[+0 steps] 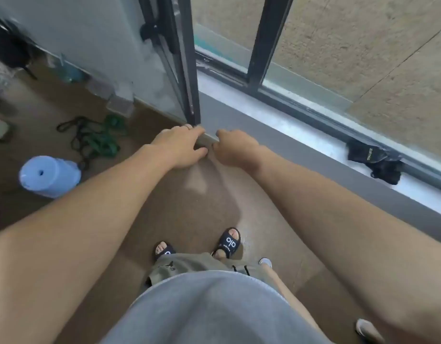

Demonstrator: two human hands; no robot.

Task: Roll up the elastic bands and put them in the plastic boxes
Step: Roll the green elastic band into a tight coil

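Both of my hands are raised in front of me over the brown floor. My left hand (179, 147) and my right hand (235, 148) each grip an end of a short stretch of a pale, thin elastic band (206, 139), with fingers curled round it. The rest of the band hangs below the hands as a blurred, see-through sheet. A tangle of green and black elastic bands (97, 140) lies on the floor to the left. Clear plastic boxes (120, 105) stand in a row along the wall behind that tangle.
A rolled blue mat (49, 176) lies on the floor at left. An open dark-framed window (187, 70) stands straight ahead over a grey sill (276, 125), which carries a black fabric item (374, 161) at right. My sandalled feet (227, 242) are below.
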